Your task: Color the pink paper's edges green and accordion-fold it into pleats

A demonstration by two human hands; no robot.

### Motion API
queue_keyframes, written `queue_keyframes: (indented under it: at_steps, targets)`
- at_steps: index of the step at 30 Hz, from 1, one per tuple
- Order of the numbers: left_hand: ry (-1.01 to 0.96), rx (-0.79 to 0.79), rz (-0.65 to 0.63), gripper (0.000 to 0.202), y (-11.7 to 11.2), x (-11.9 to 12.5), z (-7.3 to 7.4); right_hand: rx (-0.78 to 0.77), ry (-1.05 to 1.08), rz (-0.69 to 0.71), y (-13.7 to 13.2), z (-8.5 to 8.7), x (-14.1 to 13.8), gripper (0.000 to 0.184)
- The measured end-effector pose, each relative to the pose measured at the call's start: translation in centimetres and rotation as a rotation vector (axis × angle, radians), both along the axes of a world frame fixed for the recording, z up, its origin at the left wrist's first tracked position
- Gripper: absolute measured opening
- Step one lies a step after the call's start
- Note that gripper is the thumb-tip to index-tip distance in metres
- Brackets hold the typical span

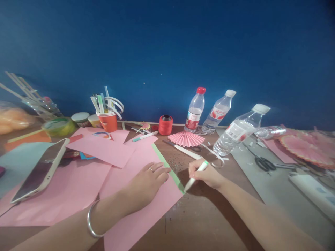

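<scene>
A pink paper sheet (131,219) lies on the brown table under my left hand (149,181), which rests flat with its fingers stretched out toward the sheet's right edge. Along that edge runs a light green band (167,167). My right hand (206,176) is closed around a white marker (195,176) with a green end pointing up. The marker's lower tip meets the green band near the sheet's corner. Just beyond my right hand lies a white strip-shaped tool (187,151), and behind it sits a pleated pink paper fan (186,139).
Water bottles (195,111) stand along the blue wall, near a red thread spool (165,125). An orange cup (108,122) holds markers. On the left, a phone (39,170) lies on more pink paper (65,195). Black-handled scissors (264,164) lie on grey board (251,174) at right.
</scene>
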State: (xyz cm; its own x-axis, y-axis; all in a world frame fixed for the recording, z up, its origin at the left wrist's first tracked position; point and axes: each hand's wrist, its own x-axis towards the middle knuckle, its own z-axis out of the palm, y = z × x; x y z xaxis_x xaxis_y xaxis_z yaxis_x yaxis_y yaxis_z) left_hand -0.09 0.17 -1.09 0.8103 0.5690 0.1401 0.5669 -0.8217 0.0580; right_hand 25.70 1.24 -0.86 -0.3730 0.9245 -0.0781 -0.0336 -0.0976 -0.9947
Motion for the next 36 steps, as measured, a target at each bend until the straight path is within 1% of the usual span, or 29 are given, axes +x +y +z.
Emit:
queue_keyframes:
  at_steps: [2,6,8,12,14,15,17,21,23,25,27,29,32,33,34,35,36]
  targets:
    - [0.011,-0.007,-0.004,0.036,0.0,0.1,0.1,-0.004,0.081,-0.028,0.2,-0.3,0.2,0.011]
    - [0.045,-0.044,-0.068,0.032,-0.7,0.4,0.9,0.018,0.272,-0.207,0.9,-0.8,0.5,0.016]
    - [0.040,-0.079,-0.138,0.032,-1.6,0.7,1.6,0.029,0.332,-0.275,1.1,-1.0,0.5,0.017]
    - [-0.057,-0.221,-0.337,0.028,-3.4,1.2,3.3,0.040,0.393,-0.368,1.2,-1.2,0.4,0.015]
    - [-0.065,-0.256,-0.384,0.023,-3.9,1.4,3.7,0.045,0.404,-0.400,1.2,-1.3,0.4,0.015]
    - [-0.047,-0.242,-0.372,0.019,-4.0,1.5,3.7,0.049,0.407,-0.414,1.2,-1.3,0.4,0.015]
    - [0.027,-0.163,-0.259,0.016,-4.2,1.6,3.4,0.058,0.411,-0.435,1.3,-1.2,0.4,0.016]
    - [0.225,0.037,0.100,0.034,-5.0,1.6,2.0,0.072,0.410,-0.463,1.4,-1.1,0.3,0.016]
    - [0.267,0.066,0.195,0.042,-5.6,1.5,1.5,0.080,0.408,-0.475,1.4,-1.2,0.3,0.015]
    - [0.248,0.037,0.188,0.049,-5.9,1.4,1.4,0.095,0.405,-0.490,1.4,-1.3,0.4,0.016]
    - [0.202,-0.024,0.106,0.052,-5.8,1.3,1.8,0.117,0.401,-0.515,1.4,-1.4,0.4,0.017]
    - [0.153,-0.112,0.001,0.052,-5.3,1.2,2.6,0.138,0.396,-0.544,1.4,-1.3,0.5,0.019]
    - [0.074,-0.284,-0.148,0.041,-4.3,0.9,3.9,0.155,0.386,-0.574,1.4,-1.0,0.5,0.020]
    - [0.048,-0.327,-0.168,0.035,-4.0,0.8,4.1,0.158,0.382,-0.577,1.4,-1.0,0.4,0.020]
    - [0.029,-0.342,-0.152,0.029,-3.8,0.8,4.2,0.159,0.378,-0.579,1.4,-0.9,0.4,0.019]
    - [0.019,-0.322,-0.099,0.026,-3.6,0.8,4.2,0.160,0.374,-0.579,1.3,-0.9,0.4,0.019]
    - [0.023,-0.271,-0.017,0.025,-3.5,0.8,4.1,0.160,0.371,-0.578,1.3,-0.9,0.3,0.018]
